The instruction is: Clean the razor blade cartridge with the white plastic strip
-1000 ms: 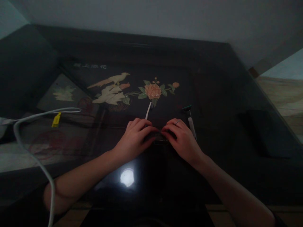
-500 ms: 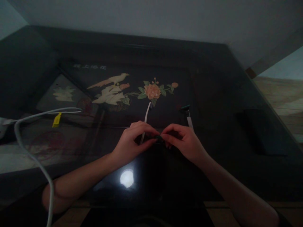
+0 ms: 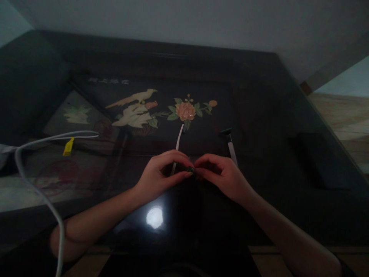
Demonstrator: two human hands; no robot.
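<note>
My left hand (image 3: 164, 171) pinches a small dark green piece (image 3: 190, 169) between thumb and fingertips; its exact kind is too small and dim to make out. From the other side, my right hand (image 3: 220, 173) is closed in a pinch, its fingertips meeting the same piece. Behind my left hand lies a slim white strip-like handle (image 3: 179, 138), partly hidden by the fingers. Just beyond my right hand rests what looks like a razor (image 3: 232, 151), with a green head, a metal neck and a pale handle.
The glossy black table (image 3: 268, 215) bears an inlaid bird (image 3: 138, 98) and flower (image 3: 186, 110). On the left runs a white cable (image 3: 43, 194) near a yellow tag (image 3: 68, 147). A dark flat object (image 3: 321, 161) lies at right. A wall (image 3: 184, 23) stands behind.
Both hands have shifted slightly, with the fingertips a little to the left. The green piece shows more clearly between them. The other things stay in place.
</note>
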